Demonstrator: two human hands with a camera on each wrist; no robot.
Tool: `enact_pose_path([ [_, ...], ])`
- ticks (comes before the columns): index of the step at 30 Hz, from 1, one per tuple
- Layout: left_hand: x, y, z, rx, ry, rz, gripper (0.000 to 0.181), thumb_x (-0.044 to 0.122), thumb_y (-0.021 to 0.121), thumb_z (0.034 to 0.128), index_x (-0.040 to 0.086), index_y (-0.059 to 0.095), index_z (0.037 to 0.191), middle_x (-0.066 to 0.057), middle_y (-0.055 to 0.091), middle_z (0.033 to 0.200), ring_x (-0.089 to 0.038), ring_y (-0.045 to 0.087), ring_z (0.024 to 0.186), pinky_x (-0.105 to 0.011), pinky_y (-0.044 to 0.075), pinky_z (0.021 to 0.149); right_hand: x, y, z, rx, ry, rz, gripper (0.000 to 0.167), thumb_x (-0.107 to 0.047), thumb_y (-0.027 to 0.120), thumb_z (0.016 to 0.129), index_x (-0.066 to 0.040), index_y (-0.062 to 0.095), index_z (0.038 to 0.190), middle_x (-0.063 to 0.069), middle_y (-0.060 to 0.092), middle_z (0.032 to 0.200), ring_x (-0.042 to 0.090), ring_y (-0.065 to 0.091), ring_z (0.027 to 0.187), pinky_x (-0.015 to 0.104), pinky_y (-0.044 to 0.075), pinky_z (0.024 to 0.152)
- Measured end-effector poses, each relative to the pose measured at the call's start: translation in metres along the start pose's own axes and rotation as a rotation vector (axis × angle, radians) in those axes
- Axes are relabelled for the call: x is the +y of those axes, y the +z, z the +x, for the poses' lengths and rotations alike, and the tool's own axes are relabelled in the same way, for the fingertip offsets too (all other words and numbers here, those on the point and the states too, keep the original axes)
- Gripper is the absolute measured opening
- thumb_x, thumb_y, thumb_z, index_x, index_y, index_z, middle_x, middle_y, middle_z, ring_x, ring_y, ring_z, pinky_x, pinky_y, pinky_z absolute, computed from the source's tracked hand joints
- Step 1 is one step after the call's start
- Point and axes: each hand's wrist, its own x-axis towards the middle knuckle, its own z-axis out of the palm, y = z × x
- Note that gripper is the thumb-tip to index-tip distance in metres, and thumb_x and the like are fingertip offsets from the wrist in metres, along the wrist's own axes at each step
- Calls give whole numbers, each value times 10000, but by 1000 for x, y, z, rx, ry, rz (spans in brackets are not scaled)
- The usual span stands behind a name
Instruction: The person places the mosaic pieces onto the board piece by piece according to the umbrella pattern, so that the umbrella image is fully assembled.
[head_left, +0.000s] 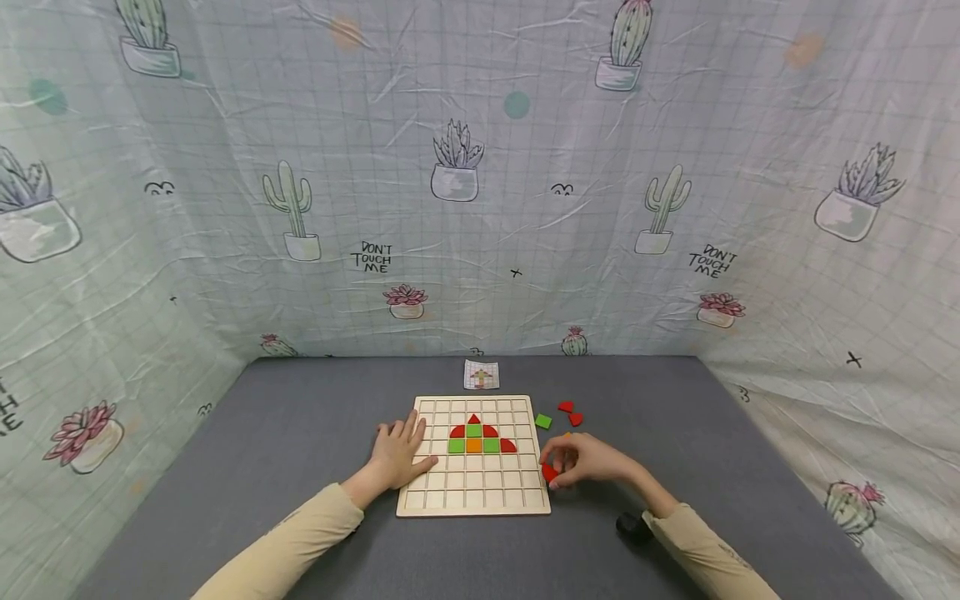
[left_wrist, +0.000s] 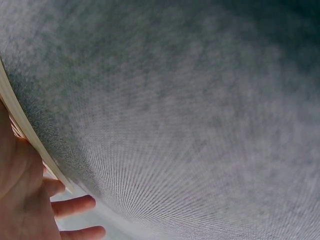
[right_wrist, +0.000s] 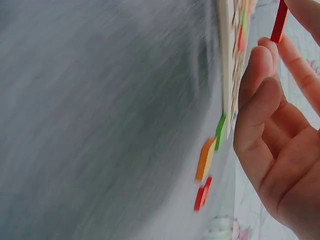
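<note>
A wooden grid board [head_left: 480, 502] lies on the table with red, green and orange tiles set in its middle squares. A red triangle [head_left: 473, 419] tops this pattern, and a red rounded tile [head_left: 508, 447] ends its lower row at the right. My left hand [head_left: 397, 454] rests on the board's left edge, fingers spread. Just off the right edge, my right hand [head_left: 592, 459] pinches a red tile [right_wrist: 280, 22] between thumb and fingers. Its full outline is partly covered by the fingers.
Right of the board lie a loose green tile [head_left: 543, 422], two red tiles [head_left: 575, 419] and an orange tile [right_wrist: 205, 159], mostly hidden by my hand in the head view. A pattern card [head_left: 481, 375] lies behind the board. A black object [head_left: 633, 527] is by my right wrist.
</note>
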Motion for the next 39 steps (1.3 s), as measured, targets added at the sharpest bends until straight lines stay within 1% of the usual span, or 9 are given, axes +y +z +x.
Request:
enact_pose_path([
  [4,1,-1,-1,5,1,-4,719,602,320,874,80,353,1368,-127,327,1426,-296,434,1135,-519,337,849,-7,5,14,12,8,39,305,-201,715,749,-76,607,1005,106,584,734,57,496,511,224,444,509],
  [8,2,-1,-1,5,-1,-11,712,598,325,876,81,358,1365,-124,331,1424,-292,436,1133,-520,336,846,-12,12,29,46,38,20,307,-232,725,739,-102,610,993,59,578,721,47,485,509,221,435,500],
  [9,0,6,1,33,5,9,721,610,260,886,115,270,1411,-122,337,1420,-290,438,1124,-517,333,839,-18,13,31,59,39,16,309,-219,727,737,-89,611,992,68,581,723,59,483,513,219,429,499],
  [15,2,8,1,39,8,8,724,616,249,884,120,274,1410,-119,338,1420,-286,437,1122,-515,334,835,-24,27,54,123,2,3,289,-175,740,720,-64,623,959,100,586,699,108,520,529,210,430,502],
  [16,3,0,-1,9,4,-11,715,604,313,875,86,361,1365,-121,330,1426,-288,435,1133,-517,336,842,-20,29,59,129,4,-6,282,-199,745,715,-86,627,945,76,584,685,95,522,530,208,429,501],
  [21,3,0,-2,14,6,-9,710,600,321,875,82,371,1359,-126,336,1422,-291,433,1138,-520,334,839,-18,40,76,164,28,-70,262,-266,746,710,-133,636,907,6,579,645,50,491,525,199,396,497],
  [30,3,0,-1,15,-4,3,719,609,325,868,87,372,1360,-119,344,1419,-285,437,1145,-517,336,848,-37,49,103,234,47,-161,292,-261,758,692,-74,638,880,32,588,586,63,488,471,198,382,472],
  [34,2,0,-1,9,-12,1,725,612,329,865,85,369,1360,-119,341,1421,-285,436,1147,-517,336,853,-45,53,117,234,68,-152,276,-256,753,698,-68,625,853,44,609,590,75,498,433,204,394,442],
  [39,2,-1,-1,1,-18,18,733,623,312,864,94,357,1369,-110,331,1428,-280,435,1155,-513,338,858,-50,56,134,252,121,-153,309,-294,759,683,-57,631,834,-19,577,586,35,443,427,180,359,425],
])
